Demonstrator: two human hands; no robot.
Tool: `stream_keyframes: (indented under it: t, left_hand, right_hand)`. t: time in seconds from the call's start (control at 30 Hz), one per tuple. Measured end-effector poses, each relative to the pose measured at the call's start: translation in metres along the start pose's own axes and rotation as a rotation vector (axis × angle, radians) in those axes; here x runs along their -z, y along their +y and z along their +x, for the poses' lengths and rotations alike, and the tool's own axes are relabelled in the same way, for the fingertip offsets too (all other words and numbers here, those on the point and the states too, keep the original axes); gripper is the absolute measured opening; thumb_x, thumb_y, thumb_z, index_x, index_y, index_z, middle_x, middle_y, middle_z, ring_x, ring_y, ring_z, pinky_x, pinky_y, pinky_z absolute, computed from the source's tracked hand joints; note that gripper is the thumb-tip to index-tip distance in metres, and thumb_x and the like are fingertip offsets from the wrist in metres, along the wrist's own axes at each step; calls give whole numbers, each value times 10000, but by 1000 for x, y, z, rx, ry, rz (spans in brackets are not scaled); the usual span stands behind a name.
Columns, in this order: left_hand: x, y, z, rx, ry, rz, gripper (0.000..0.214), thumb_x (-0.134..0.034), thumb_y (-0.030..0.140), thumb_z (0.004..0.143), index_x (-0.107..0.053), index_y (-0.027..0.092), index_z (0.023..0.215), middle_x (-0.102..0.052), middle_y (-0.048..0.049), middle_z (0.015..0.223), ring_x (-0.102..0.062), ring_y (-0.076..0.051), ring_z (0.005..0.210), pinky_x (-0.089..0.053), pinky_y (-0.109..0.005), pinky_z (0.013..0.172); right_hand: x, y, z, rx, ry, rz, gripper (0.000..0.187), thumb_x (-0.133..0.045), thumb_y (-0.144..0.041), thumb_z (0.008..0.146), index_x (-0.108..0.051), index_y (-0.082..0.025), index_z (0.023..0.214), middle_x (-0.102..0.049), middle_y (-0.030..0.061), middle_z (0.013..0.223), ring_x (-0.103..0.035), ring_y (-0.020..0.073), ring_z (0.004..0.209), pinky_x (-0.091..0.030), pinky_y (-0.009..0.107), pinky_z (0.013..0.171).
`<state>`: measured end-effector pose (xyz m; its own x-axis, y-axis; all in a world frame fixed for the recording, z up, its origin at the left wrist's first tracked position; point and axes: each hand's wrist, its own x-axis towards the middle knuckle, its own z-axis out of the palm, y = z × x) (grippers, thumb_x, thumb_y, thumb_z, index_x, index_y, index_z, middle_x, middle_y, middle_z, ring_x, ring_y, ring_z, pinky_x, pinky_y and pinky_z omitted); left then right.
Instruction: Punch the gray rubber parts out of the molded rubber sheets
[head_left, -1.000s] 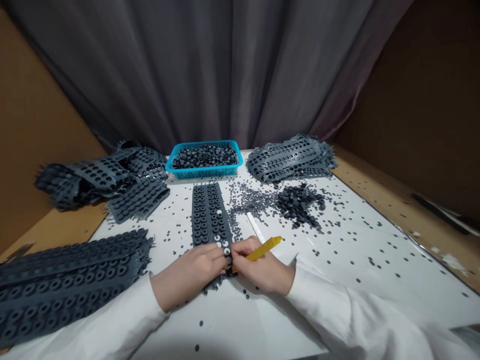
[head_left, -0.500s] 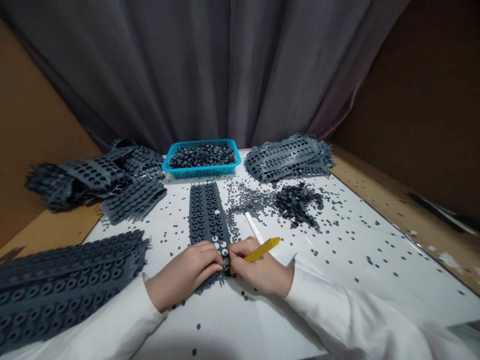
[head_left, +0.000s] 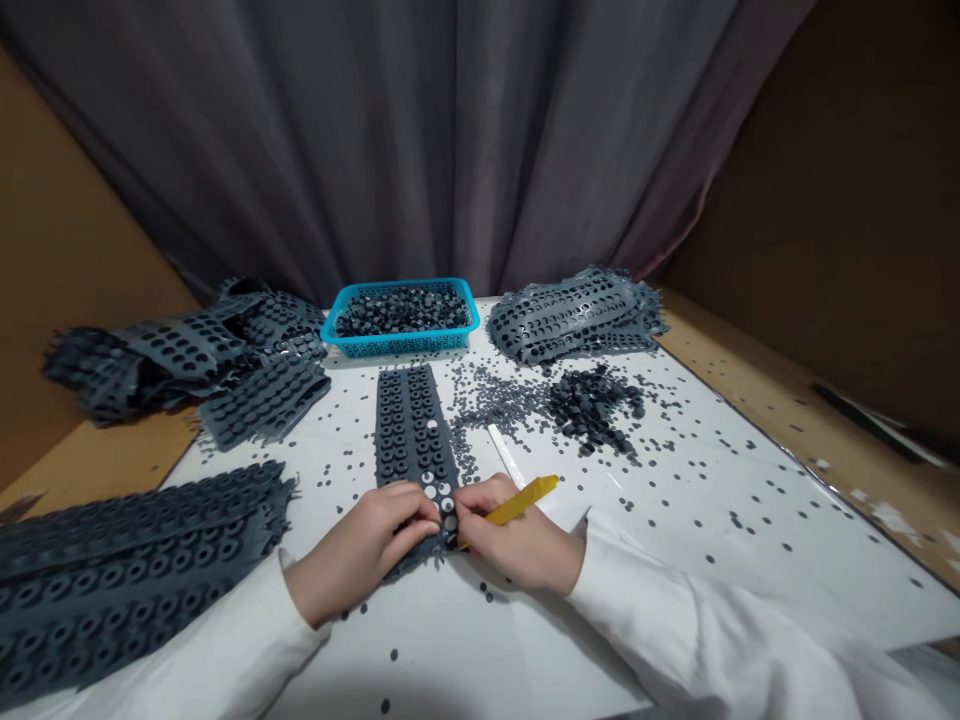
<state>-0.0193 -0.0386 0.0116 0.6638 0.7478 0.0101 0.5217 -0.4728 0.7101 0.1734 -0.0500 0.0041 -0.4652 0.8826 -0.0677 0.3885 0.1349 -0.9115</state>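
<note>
1. The ringed grey strip point(head_left: 412, 420) lies lengthwise, a little left of the surface's point(head_left: 555, 640) middle, pointing at the far edge; several white discs point(head_left: 445, 490) sit among its rings toward my end.
2. My left hand point(head_left: 367, 540) rests on the strip's near end, fingers bent and close together; I can't tell whether the fingertips pinch anything.
3. My right hand point(head_left: 517, 535) grips a yellow tool point(head_left: 534, 492), its lower end down at the strip's right side.
4. Just beyond that hand lies a white stick point(head_left: 504, 450).
5. Small dark discs point(head_left: 499, 400) scatter toward the right edge, beside a heap of black pieces point(head_left: 596, 410).
6. A blue basket point(head_left: 405, 344) full of dark pieces stands by the far edge.
7. Perforated sheets point(head_left: 577, 315) are piled at the far right corner, a crumpled pile point(head_left: 187, 345) at the far left.
8. More ringed strips point(head_left: 150, 575) lie across the left edge.
</note>
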Motion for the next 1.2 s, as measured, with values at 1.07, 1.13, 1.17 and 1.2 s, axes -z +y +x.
stream_keyframes:
  t: [1.07, 1.13, 1.17, 1.2]
  left_hand:
    - [14, 3, 1, 28, -94, -33, 174, -445, 214, 897, -617, 219, 921, -629, -3, 850, -580, -129, 779, -422, -224, 716]
    - [13, 4, 0, 12, -77, -21, 160, -451, 189, 887, -607, 215, 911, -615, 0, 832, -571, -123, 753, -421, -218, 692]
    - [13, 4, 0, -1, -64, -13, 153, -453, 175, 880, -601, 210, 900, -605, 0, 822, -564, -122, 737, -421, -215, 675]
    - [13, 5, 0, -13, -48, 0, 147, -456, 164, 873, -595, 206, 892, -594, -3, 817, -557, -122, 728, -420, -215, 662]
  right_hand:
    - [2, 4, 1, -15, 0, 129, 208, -427, -68, 675, -406, -162, 491, -413, -52, 458, -367, 69, 457, -249, 189, 436]
    - [3, 3, 2, -30, 27, 165, 202, -429, -74, 679, -427, -159, 495, -438, -45, 463, -397, 74, 465, -274, 182, 438]
    - [3, 3, 3, -36, 45, 186, 200, -428, -78, 684, -438, -157, 500, -452, -42, 469, -411, 75, 469, -285, 178, 439]
    - [3, 3, 3, -43, 62, 204, 197, -428, -81, 689, -446, -155, 507, -465, -39, 476, -425, 76, 474, -294, 173, 441]
